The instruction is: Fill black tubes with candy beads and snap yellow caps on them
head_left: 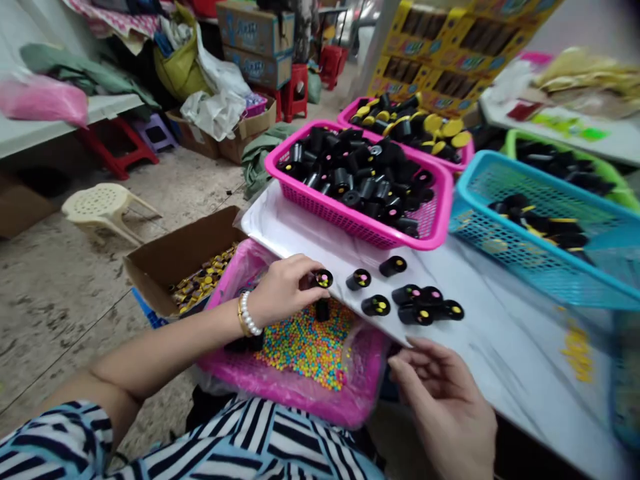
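Note:
My left hand (283, 288) pinches a small black plastic cup (323, 278) with a pink piece showing in its end, at the table's edge. Just under it, another black cup (323, 309) is seen against a pink tub (300, 393) lined with clear plastic. Many tiny coloured balls (305, 347) fill the tub's bottom. My right hand (445, 393) is by the table's front edge, fingers loosely curled and thumb apart, nothing seen in it. Several black cups (420, 303) with yellow or pink pieces lie on their sides on the white marbled table (480, 280).
A pink basket (360, 227) heaped with black cups stands at the table's back, another pink basket (465, 160) behind it. At right are a blue basket (540, 260) and a green basket (510, 143). A cardboard box (190, 233) holding yellow-capped pieces and a stool (103, 203) are left.

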